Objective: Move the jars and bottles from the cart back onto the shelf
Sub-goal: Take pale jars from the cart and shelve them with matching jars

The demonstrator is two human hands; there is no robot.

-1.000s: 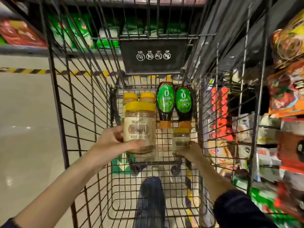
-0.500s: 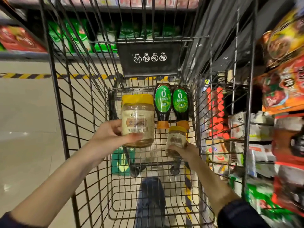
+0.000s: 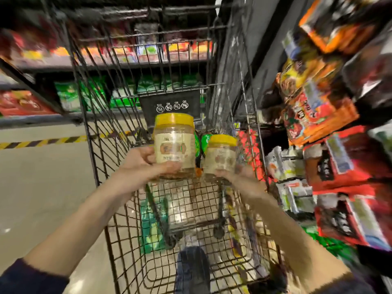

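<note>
Left grip [image 3: 142, 168] is curling around a yellow-lidded jar [image 3: 174, 145], label blurred; right grip [image 3: 238, 177], at 3 o'clock, is clutching a smaller jar [image 3: 221, 158] over the cart [image 3: 92, 145].

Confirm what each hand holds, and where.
The left hand grips the larger jar around its lower body; the right hand grips the smaller jar near its base.

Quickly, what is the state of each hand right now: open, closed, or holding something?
The left hand holds the larger yellow-lidded jar.
The right hand holds the smaller yellow-lidded jar.
</note>
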